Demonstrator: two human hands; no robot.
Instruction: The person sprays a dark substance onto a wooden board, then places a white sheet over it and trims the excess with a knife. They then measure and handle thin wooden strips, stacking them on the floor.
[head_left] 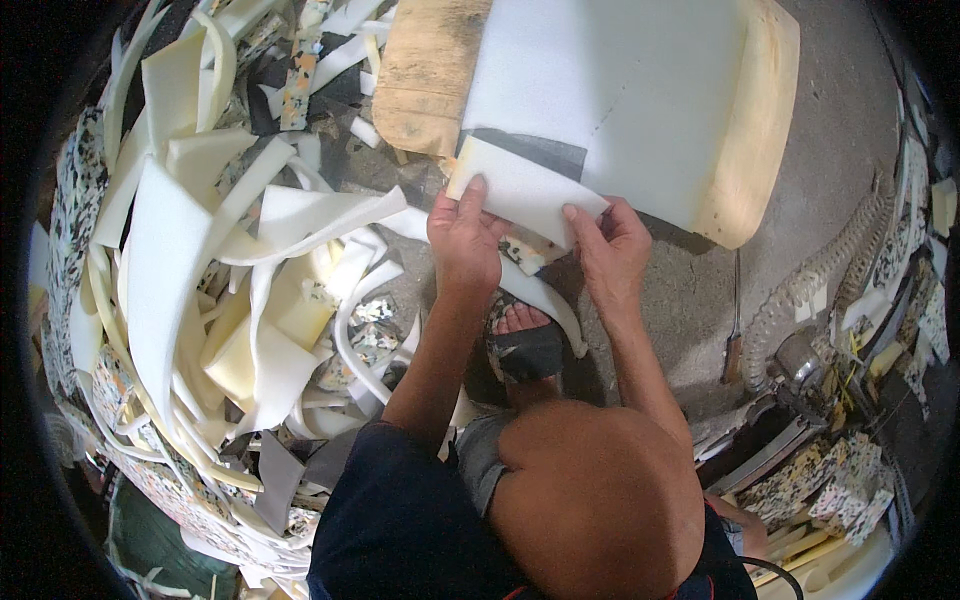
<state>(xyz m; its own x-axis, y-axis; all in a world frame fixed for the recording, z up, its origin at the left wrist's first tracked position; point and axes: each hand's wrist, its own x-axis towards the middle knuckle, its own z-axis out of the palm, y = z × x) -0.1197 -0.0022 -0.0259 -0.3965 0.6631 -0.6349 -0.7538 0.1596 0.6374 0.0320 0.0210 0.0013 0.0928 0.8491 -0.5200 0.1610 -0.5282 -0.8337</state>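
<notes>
Both hands hold one white foam piece [522,187] at the near edge of a large foam cushion [640,90], which lies on the concrete floor [830,150]. The left hand [462,235] pinches the piece's left end, thumb on top. The right hand [610,245] pinches its lower right corner with fingers and thumb.

Risks, as judged from this position:
- The piece is thin and flexible. Uneven pull from either hand could bend or tear it.
- It sits over a dark grey patch [535,150] on the cushion. A skewed placement would leave part of that patch exposed.
- Foam scraps [230,260] lie thick just beside the person's sandalled foot [525,340]. A shifted foot could slip on them.

Materials and shapes:
- Piece: white, matte, flat, roughly rectangular with clean edges.
- Cushion: thick slab, white on top, yellowed porous side walls, rounded corners.
- Scraps: long curled white strips and cream wedges, with speckled rebonded foam among them.
- A coiled spring [820,270] lies to the right, well apart.
</notes>
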